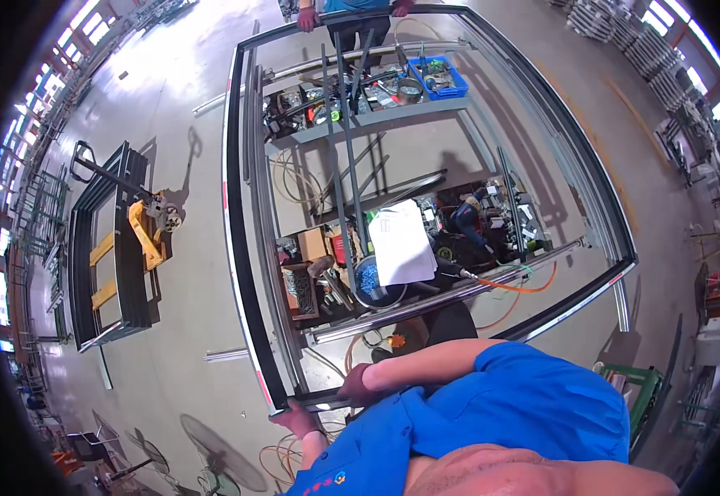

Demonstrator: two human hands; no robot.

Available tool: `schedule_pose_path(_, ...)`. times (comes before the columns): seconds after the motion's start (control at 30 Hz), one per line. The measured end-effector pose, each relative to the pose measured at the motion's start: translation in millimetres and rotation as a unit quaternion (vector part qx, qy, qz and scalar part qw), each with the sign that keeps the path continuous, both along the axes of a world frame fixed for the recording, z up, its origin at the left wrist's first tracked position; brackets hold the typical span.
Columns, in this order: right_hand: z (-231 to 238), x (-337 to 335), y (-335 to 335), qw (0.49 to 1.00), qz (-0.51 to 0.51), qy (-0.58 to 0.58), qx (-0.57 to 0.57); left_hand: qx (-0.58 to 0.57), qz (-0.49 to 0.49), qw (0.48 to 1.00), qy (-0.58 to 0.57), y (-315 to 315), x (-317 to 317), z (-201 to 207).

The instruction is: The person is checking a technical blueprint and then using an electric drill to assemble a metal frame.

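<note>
A large dark metal frame (552,87), seemingly of a window or door, lies across a low metal workbench. At its near left corner my left hand (296,420), in a dark red glove, grips the corner. Close by on the right, my right hand (358,383), gloved alike, is closed around the near rail. The undersides of both grips are hidden. At the far rail stands a person in blue (358,7), with gloved hands on the frame. Inside its outline, dark bars (348,149) run lengthwise above the bench, and white paper sheets (401,245) lie over a bowl of blue screws (368,279).
A blue bin (438,77) of tools stands at the far end of the bench. Near the front rest a power tool (457,271) with an orange hose and a box of hardware (300,291). Leftward, a yellow pallet jack (146,236) stands beside stacked dark frames (132,306). Fans (211,455) stand lower left.
</note>
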State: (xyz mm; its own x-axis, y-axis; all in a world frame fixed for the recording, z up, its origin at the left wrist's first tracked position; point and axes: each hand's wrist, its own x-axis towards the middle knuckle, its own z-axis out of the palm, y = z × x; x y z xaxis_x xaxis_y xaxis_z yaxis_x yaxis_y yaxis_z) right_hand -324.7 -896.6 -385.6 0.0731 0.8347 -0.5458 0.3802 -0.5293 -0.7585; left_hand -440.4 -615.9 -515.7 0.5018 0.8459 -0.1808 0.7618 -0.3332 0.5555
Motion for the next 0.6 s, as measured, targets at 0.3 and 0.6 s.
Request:
schedule_pose_path(0.3, -42, -40, 2, 0.992, -0.110, 0.029, 0.060, 0.066, -0.208, 0.968, 0.125, 16, -2, -21)
schedule_pose_path(0.6, -44, -22, -50, 0.971, -0.207, 0.095, 0.075, -0.100, -0.068, 0.988, -0.101, 5, 0, -8)
